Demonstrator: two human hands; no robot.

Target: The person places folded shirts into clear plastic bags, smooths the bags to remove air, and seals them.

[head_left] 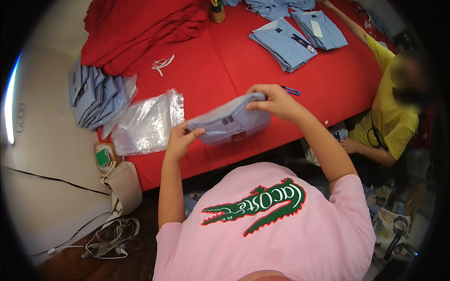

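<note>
A: Two hands on one folded light-blue shirt point(229, 122), held in the air over the near edge of the red table point(206, 70).

B: Grip state?

A: Left hand point(180, 139) pinching the lower-left corner, closed on cloth. Right hand point(274, 100) clamped on the upper-right edge, fingers curled over the top. Both gripping the same shirt.

B: Axis?

A: Long axis running from lower left to upper right, hand to hand. Tilted, right end higher and further from the body. Slightly blurred, so collar side hard to tell.

B: Bag relative to shirt?

A: Clear plastic bags point(147, 122) lying flat on the table, just left of the shirt and a bit further out. Left hand nearer, close to the bags' right edge without touching. Right hand well apart from them.

B: Counts?

A: One shirt in hand. Two folded blue shirts point(300, 37) laid out flat at the far side, more blue cloth behind them, number unclear. Fanned stack of folded blue shirts point(91, 96) at the table's left edge, roughly five, edges overlapping so no firm count. Bag pile: more than one layer, cannot count. One heap of red cloth point(140, 28) at the far left. One blue-handled tool point(291, 90) just behind the right hand.

B: Anyone else?

A: One person in a yellow top point(391, 110) at the right side, one arm stretched toward the far shirts.
</note>
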